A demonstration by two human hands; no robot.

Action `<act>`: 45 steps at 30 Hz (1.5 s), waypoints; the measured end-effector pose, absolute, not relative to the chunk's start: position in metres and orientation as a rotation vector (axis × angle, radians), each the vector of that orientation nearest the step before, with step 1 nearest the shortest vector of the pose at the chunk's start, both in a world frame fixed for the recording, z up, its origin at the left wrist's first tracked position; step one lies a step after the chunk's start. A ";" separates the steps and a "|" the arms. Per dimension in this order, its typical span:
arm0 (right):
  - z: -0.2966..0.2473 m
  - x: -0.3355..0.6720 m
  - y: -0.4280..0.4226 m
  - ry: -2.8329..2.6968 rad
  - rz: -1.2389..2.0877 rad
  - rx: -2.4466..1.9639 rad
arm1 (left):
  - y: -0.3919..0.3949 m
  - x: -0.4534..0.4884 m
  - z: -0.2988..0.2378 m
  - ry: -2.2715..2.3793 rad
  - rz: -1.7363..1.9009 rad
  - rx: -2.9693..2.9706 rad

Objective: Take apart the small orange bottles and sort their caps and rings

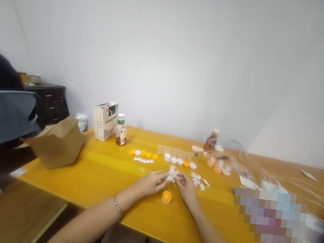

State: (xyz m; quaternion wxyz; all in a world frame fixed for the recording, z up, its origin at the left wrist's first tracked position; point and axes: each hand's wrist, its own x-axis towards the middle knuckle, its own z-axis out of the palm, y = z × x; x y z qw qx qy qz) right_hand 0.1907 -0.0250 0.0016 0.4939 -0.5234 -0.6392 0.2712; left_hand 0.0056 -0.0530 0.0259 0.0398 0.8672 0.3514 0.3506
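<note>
While the left hand (151, 183) and the right hand (188, 191) are held close together above the table, a cluster of small white plastic pieces (172, 174) is pinched between them by the fingertips. A metal bracelet (118, 204) is worn on the left wrist. Just below the hands, an orange-and-white bottle cap (167, 196) is laid on the yellow wooden table (84, 175). Just beside the right hand, a loose group of white pieces (196, 181) is scattered. Beyond the hands, a row of white and orange caps (179, 161) is set out, and behind it small clear cups (173, 151) are seen. Ahead and to the left of the hands, yellow caps (143, 154) are lined up, and a bottle of tea with a green cap (121, 131) is stood beside a printed paper bag (104, 120). Farther left, a crumpled brown paper bag (55, 144) is placed. Ahead and to the right, an amber bottle (211, 142) is stood, and white cables (298, 185) are lying far to the right. Beside them, one area is pixelated, so it cannot be identified.
</note>
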 end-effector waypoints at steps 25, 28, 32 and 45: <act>0.014 0.183 -0.049 -1.855 0.580 -0.869 | -0.048 0.007 0.021 1.293 1.138 2.380; 0.017 0.183 -0.051 -1.873 0.602 -0.859 | -0.047 0.006 0.021 1.307 1.083 2.423; 0.019 0.183 -0.052 -1.856 0.636 -0.868 | -0.045 0.006 0.018 1.306 1.062 2.448; 0.016 0.180 -0.046 -1.675 0.841 -0.984 | -0.050 0.010 0.021 1.211 1.062 2.419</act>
